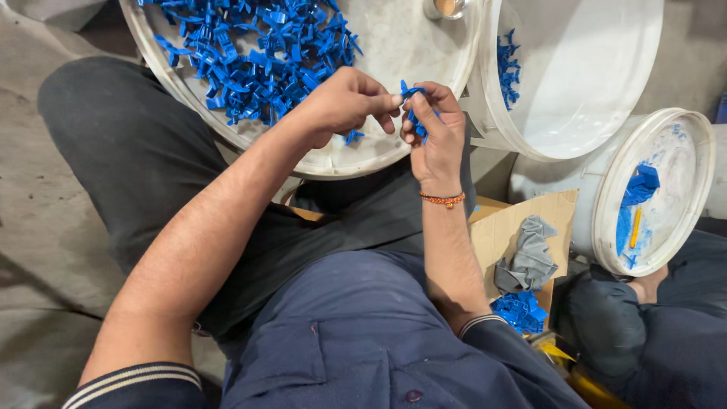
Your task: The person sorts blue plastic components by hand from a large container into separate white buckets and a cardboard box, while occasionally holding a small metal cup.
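My left hand [344, 102] and my right hand [435, 129] meet over the near rim of a large white round tray [394, 53]. Together they pinch a small blue plastic part [413, 95] between fingertips. My right hand also holds a few more blue parts against its palm. A heap of several loose blue plastic parts [257, 53] lies on the tray just beyond my left hand. One stray blue part [353, 137] sits on the tray under my left wrist.
A white bucket [583, 76] with some blue parts inside stands at the right. A second white bucket [655, 189] holds blue pieces and a yellow stick. A cardboard box [515, 227] with a grey cloth [530, 254] and blue parts sits by my right elbow. Another person's foot shows at the right.
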